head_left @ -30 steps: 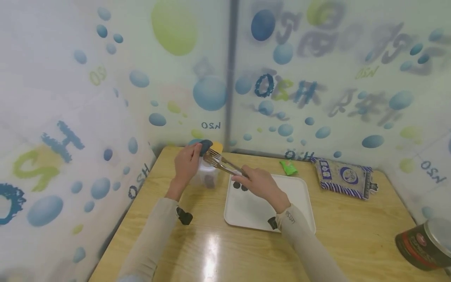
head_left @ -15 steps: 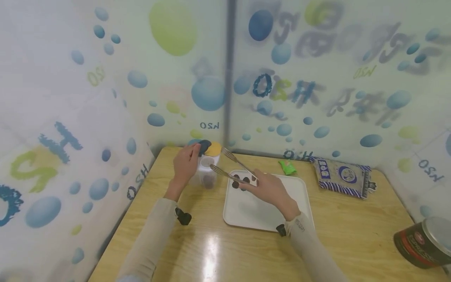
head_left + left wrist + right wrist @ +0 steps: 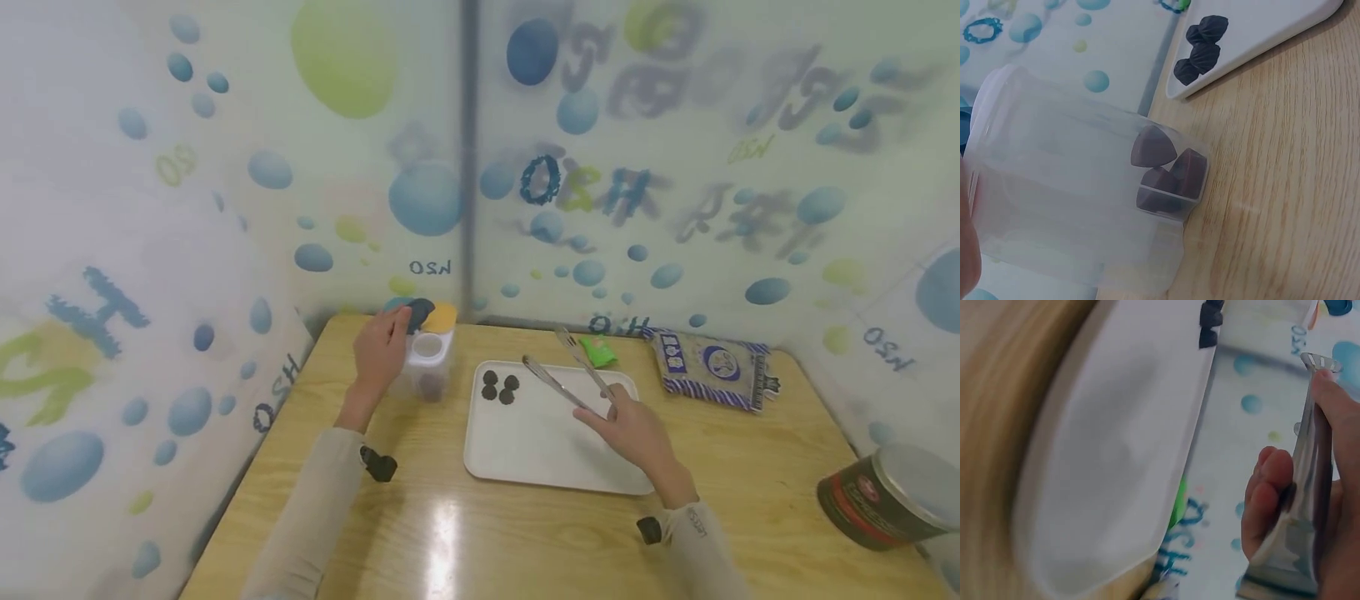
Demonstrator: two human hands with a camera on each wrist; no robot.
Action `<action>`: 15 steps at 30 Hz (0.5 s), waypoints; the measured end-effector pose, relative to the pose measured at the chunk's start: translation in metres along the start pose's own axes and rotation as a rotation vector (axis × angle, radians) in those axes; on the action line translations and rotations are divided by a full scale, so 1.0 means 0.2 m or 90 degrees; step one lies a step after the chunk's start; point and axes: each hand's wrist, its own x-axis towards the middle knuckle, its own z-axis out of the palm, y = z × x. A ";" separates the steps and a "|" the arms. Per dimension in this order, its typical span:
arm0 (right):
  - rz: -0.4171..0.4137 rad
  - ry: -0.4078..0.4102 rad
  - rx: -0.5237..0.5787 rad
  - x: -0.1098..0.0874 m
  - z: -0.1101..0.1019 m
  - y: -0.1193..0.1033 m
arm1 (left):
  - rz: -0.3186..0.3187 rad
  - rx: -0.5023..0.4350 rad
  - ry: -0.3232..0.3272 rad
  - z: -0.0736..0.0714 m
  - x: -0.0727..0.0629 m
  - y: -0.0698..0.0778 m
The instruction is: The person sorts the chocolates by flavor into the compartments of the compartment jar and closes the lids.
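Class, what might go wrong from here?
The left hand holds up the dark blue lid; if released, it might fall closed. Three dark pieces lie low in the translucent container, so the tongs may grip them awkwardly. Four black pieces sit close together on the white tray; a sweep could scatter them.

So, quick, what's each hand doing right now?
Left hand: holding the raised dark blue lid of the clear container.
Right hand: holding metal tongs, tips apart with nothing between them.
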 end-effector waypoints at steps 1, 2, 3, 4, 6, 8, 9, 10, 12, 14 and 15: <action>0.014 0.001 0.001 -0.01 -0.01 0.03 | 0.001 -0.002 0.002 0.00 0.00 0.00; 0.027 0.002 -0.004 -0.02 -0.01 0.07 | 0.002 -0.003 0.003 -0.01 0.00 0.00; 0.042 0.003 -0.005 -0.03 -0.02 0.10 | 0.003 -0.006 0.005 -0.01 0.00 0.00; 0.058 0.004 -0.009 -0.05 -0.03 0.13 | 0.005 -0.007 0.004 -0.01 0.00 0.00; 0.088 0.007 -0.016 -0.08 -0.04 0.20 | 0.005 -0.007 0.002 0.00 0.00 0.00; 0.117 0.001 -0.011 -0.13 -0.06 0.26 | 0.004 -0.007 -0.001 0.00 -0.01 -0.01; 0.131 -0.004 -0.004 -0.16 -0.07 0.28 | 0.003 -0.006 -0.002 0.00 -0.01 -0.01; 0.145 -0.010 0.001 -0.19 -0.08 0.31 | 0.002 -0.006 -0.004 0.00 -0.01 -0.01; 0.169 -0.014 0.009 -0.25 -0.09 0.37 | 0.002 -0.006 -0.005 0.00 -0.01 -0.01; 0.193 -0.014 0.014 -0.29 -0.11 0.43 | 0.003 -0.008 -0.004 0.00 -0.01 0.00; 0.199 -0.009 0.012 -0.31 -0.11 0.46 | 0.004 -0.008 -0.004 0.00 -0.01 0.00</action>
